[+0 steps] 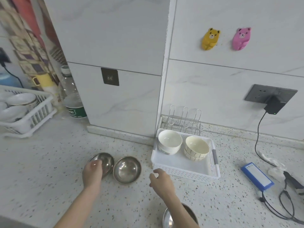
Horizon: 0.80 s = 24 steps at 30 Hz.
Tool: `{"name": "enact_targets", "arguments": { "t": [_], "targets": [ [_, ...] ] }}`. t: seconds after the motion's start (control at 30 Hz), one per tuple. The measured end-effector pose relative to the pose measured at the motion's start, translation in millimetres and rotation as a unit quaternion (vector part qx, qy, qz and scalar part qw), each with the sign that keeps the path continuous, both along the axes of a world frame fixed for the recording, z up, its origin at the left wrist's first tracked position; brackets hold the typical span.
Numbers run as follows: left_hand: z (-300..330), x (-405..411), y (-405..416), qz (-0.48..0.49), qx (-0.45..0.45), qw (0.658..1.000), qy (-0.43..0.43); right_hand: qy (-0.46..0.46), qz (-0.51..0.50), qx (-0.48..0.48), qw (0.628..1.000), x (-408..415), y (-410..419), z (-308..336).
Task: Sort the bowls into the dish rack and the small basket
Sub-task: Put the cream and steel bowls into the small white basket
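- The left hand (92, 170) grips the near rim of a steel bowl (102, 162), which sits tilted on the speckled worktop (49, 162); fingers curl over the edge, thumb side blurred.
- The right hand (160, 179) hovers with fingers loosely bent and holds nothing, between a second steel bowl (127, 169) and the small basket (184, 173).
- The two steel bowls stand just beside each other, apparently touching at the rims. A third steel bowl (169, 218) shows at the bottom edge, partly hidden by the right forearm.
- The small basket already carries two stacks of pale ceramic bowls (170, 142), (196, 148), with bare floor left at its front.
- The dish rack (34, 119) stands well apart at the far left, holding several white bowls (21, 99).
- Likely risks, as I judge them:
  - A one-sided rim grip on smooth steel could slip, and the bowl would clatter onto its neighbour.
  - Lifting the tilted bowl may knock the second one and send it sliding.
  - The right forearm hangs over the third bowl; dropping the elbow could bump it towards the worktop edge.
  - The reach to the dish rack is long, so a loose hold could fail mid-carry.
  - Setting steel hard against the ceramic stacks could chip or topple them.
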<state>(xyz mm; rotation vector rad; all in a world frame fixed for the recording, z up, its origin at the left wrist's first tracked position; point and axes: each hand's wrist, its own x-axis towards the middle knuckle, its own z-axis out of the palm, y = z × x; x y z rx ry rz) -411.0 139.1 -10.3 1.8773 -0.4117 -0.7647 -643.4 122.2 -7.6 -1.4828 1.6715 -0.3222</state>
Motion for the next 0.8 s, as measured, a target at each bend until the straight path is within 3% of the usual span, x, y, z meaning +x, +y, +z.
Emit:
{"name": "enact_targets", "arguments": {
  "t": [0.1, 0.27, 0.4, 0.8],
  "targets": [
    [-13, 34, 9, -0.012, 0.065, 0.996, -0.058, 0.014, 0.016, 0.045, 0.999, 27, 7, -6],
    [-27, 67, 11, -0.119, 0.182, 0.975, -0.046, 0.0, -0.037, 0.078, 0.996, 68, 11, -11],
    [-35, 75, 11, -0.175, 0.158, 0.972, -0.005, -0.024, -0.088, 0.073, 0.993, 88, 11, -12],
    [-20, 82, 0, -0.193, 0.077, 0.977, 0.053, -0.109, -0.197, 0.015, 0.974, 83, 17, 9]
  ]
}}
